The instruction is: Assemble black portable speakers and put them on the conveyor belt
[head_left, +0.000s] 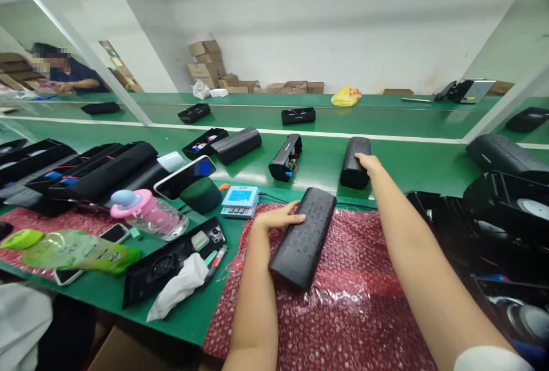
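My left hand point(278, 218) grips the upper left side of a black speaker point(305, 239) with an oval-patterned face, tilted over the red bubble wrap point(360, 314). Its thumb lies on the patterned face, and the fingers reach the far edge. Further off, my right hand point(369, 164) holds the right side of a second black speaker point(355, 154) on the green surface. Part of the fingers is hidden behind that speaker. Between the two hands' reach and the left stands an opened black casing point(286, 158) with a circuit board and wires showing.
A small blue-screened tester point(240, 202) sits left of the wrap. Beyond it are a phone point(185, 176), a pink-lidded bottle point(150, 211) and a green bottle point(79, 250). Open speaker casings point(510, 205) crowd the right. A person point(71, 71) works at far left.
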Demonstrator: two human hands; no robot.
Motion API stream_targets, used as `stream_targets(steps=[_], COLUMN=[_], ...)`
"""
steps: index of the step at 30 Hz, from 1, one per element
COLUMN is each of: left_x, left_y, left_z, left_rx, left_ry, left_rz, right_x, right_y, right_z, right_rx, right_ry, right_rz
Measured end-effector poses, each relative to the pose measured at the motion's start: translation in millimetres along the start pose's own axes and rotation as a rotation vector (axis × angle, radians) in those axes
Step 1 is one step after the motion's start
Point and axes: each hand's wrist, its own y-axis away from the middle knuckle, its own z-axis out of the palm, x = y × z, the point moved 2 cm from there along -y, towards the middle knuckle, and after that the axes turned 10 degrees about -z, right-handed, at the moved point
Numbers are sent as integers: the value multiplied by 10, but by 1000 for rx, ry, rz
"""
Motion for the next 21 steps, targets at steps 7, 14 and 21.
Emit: stream_targets(steps=[7,14,21], left_x=[107,-22,26], left_y=[-144,-309,-528], left_z=[196,194,346], left_rx=[-79,-114,-146], left_ry=[130,349,687], left_rz=[129,258,479], right_x=[335,597,164], right_y=[1286,1919,2076], right_z=[-4,-51,-159], right_rx=[112,-468,-565], right_ry=[219,-249,-911], right_rz=[-281,-37,-355])
